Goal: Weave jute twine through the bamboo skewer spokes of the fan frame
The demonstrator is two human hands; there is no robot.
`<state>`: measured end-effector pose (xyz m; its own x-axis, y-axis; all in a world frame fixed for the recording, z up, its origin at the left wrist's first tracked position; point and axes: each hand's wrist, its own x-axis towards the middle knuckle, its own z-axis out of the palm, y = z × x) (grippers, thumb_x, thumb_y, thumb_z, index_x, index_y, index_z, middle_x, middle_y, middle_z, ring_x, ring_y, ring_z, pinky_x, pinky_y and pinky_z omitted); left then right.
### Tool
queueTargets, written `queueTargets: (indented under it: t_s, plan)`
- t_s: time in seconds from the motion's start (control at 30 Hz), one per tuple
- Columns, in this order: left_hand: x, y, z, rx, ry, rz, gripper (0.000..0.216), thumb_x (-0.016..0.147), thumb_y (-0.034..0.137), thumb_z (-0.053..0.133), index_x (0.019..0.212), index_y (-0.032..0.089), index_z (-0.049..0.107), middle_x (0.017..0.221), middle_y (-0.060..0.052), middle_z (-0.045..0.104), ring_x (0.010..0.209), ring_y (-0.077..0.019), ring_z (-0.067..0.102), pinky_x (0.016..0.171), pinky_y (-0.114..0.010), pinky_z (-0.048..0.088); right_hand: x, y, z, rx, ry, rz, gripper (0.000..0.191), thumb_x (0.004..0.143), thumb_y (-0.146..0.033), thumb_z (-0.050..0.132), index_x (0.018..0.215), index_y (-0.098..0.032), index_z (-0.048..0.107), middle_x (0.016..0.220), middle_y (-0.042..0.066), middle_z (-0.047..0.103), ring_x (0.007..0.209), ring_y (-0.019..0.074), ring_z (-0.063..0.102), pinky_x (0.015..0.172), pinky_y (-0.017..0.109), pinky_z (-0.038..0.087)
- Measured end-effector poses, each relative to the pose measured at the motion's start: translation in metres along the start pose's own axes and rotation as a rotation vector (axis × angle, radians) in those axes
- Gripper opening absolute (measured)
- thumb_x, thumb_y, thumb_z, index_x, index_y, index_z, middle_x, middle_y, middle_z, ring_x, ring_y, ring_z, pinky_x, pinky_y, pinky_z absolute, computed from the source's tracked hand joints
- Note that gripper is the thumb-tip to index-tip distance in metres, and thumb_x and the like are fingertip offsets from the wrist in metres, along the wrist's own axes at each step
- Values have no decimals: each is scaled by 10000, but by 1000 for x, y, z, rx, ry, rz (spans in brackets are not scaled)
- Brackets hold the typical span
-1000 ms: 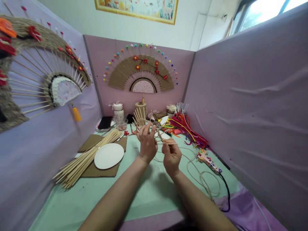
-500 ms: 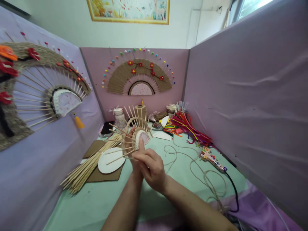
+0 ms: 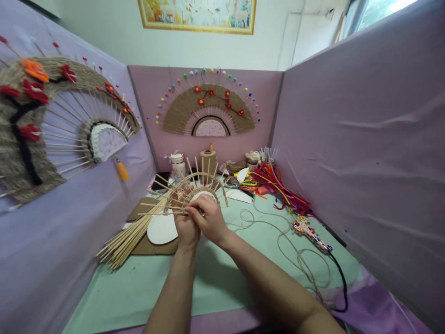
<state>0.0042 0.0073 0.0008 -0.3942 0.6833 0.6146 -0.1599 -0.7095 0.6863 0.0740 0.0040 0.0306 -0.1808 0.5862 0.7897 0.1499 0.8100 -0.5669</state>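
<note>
A small fan of thin sticks and twine is held up over the middle of the table, its sticks spreading up and to the left, with a white half-round piece at its centre partly covered by fingers. The left hand supports it from behind and below, fingers curled around it and partly hidden by the sticks. The right hand lies across the front, thumb and forefinger pinching the fan's lower edge; whether they also grip a strand is too small to tell. Just left of the hands, a white oval board lies beside a bundle of sticks, both over brown cardboard. To the right, loose twine loops across the cloth toward a spotted tool with a black cord. Beyond the fan stand a spool and a white bottle, with red fuzzy stems farther right. A large fan with red flowers hangs on the back panel
</note>
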Motion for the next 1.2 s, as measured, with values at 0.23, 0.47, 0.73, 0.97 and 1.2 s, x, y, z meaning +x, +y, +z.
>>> queueTargets:
  t_s: [0.23,0.47,0.73,0.97,1.2]
  plan:
    - [1,10,2,-45,-5,-48,574,838,248,563,1377,320,378,1215,-69,638,1142,-175,611,986,-337,482,15,12,-1,161,65,256,186,861,-336,575,768,-186,635,737,5,623,706,138,563,676,254,460]
    - [16,16,15,32,156,-33,397,926,433,473,1258,220,516,1118,-85,670,1038,-180,642,953,-346,485,24,10,-2,209,78,244,206,858,-358,579,772,-175,620,751,9,640,680,132,557,640,241,447]
    - [71,29,55,167,-97,146,345,894,484,519,972,181,663,974,-66,694,928,-171,638,872,-294,488,56,8,-47,185,242,200,229,837,-393,604,761,-177,603,691,-12,606,653,128,544,617,236,442]
    - [84,26,59,-36,-293,-40,336,829,444,633,1009,167,697,903,-61,724,819,-162,659,794,-282,511,49,5,-65,167,368,206,224,826,-395,629,794,-173,636,748,15,643,704,148,578,661,266,481]
    - [85,39,37,-5,-287,-39,350,803,388,677,1090,189,705,1070,-69,715,908,-163,653,836,-269,502,44,-24,-61,61,349,177,196,835,-358,629,763,-176,645,677,-2,636,632,131,558,593,243,454]
